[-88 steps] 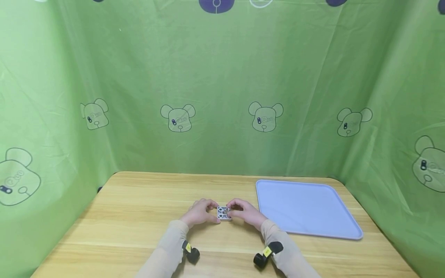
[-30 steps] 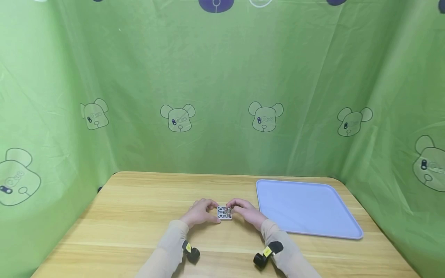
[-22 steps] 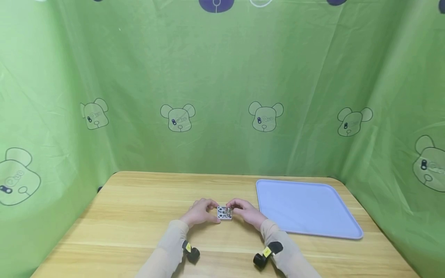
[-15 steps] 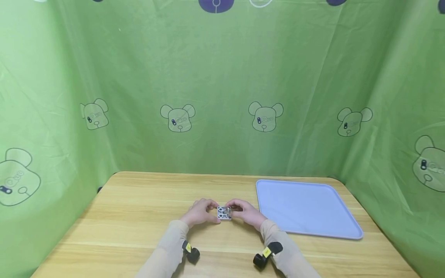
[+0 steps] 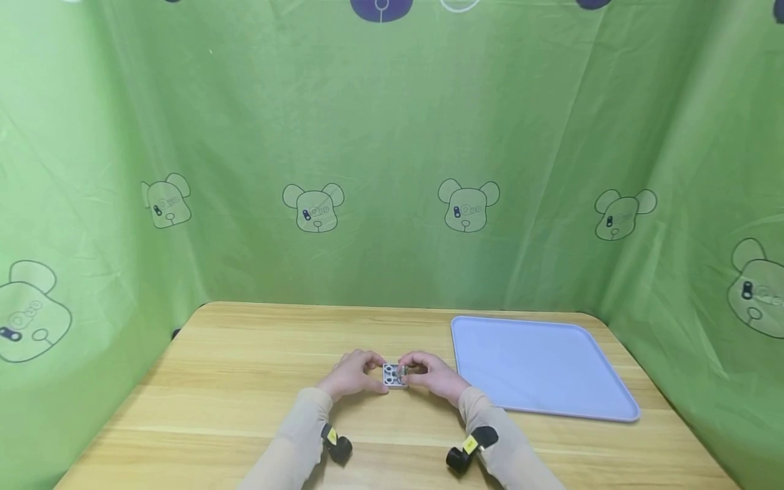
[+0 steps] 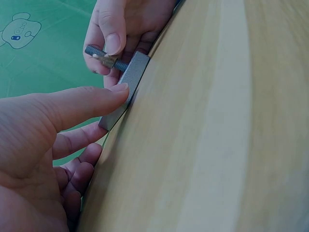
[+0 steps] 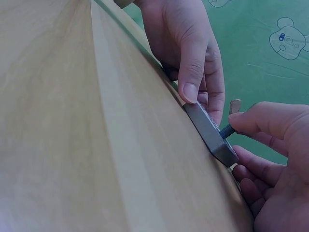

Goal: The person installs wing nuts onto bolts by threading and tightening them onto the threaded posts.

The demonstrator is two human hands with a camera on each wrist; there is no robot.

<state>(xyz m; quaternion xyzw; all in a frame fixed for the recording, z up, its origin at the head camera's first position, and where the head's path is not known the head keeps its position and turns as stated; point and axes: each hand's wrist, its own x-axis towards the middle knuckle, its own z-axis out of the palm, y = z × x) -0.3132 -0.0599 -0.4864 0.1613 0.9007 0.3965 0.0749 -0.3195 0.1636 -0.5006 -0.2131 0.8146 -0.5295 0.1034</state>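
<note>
A small square metal block with holes in its top lies flat on the wooden table. My left hand holds it by its left side, thumb along the near edge, as the left wrist view of the block shows. A threaded stud stands up from the block's right part, carrying a brass-coloured wing nut. In the right wrist view, my right hand pinches the wing nut between thumb and index finger. Its other fingers curl loosely beside the block. My right fingers partly hide the stud.
A shallow pale-blue tray lies on the right of the wooden table, close to my right forearm. Green patterned curtains enclose the back and both sides. Each sleeve carries a small black wrist camera.
My right thumb and fingertips have shifted about the wing nut, apart from it around a second ago and pinching it now. The left hand and the block stay in place.
</note>
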